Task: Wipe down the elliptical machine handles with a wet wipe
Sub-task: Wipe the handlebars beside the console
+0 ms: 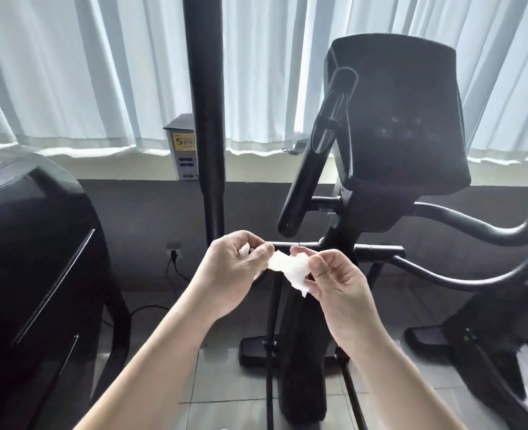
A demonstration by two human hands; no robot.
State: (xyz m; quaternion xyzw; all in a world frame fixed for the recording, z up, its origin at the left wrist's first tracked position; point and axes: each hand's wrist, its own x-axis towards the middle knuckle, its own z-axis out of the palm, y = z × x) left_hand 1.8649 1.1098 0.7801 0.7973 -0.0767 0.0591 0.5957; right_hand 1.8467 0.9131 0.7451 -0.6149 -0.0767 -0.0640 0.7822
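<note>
both the left hand and right hand pinched the wet wipe, likely spreading it open near the handle.

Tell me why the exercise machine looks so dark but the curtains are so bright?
Head view: daylight comes through the white curtains behind, so the elliptical console shows as a dark shape; the wet wipe looks washed-out white; the pedal arm near the right edge is smeared with blur.
</note>
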